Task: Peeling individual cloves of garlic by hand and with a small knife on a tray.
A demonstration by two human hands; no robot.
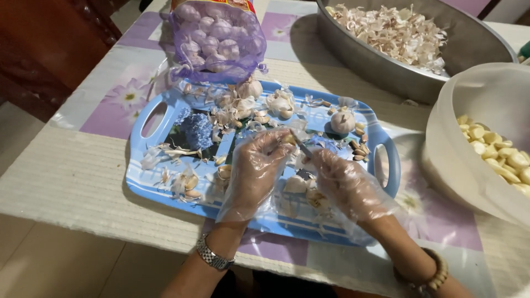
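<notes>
Both my hands wear loose clear plastic gloves and work over a blue tray with handles. My left hand pinches a small garlic clove at its fingertips. My right hand grips a small knife whose blade points up-left at the clove. Loose cloves, papery skins and whole garlic bulbs lie scattered across the tray around my hands.
A purple mesh bag of garlic bulbs stands at the tray's far edge. A large metal basin holds garlic skins at the back right. A translucent plastic bowl with peeled cloves sits at the right. Table edge runs along the left.
</notes>
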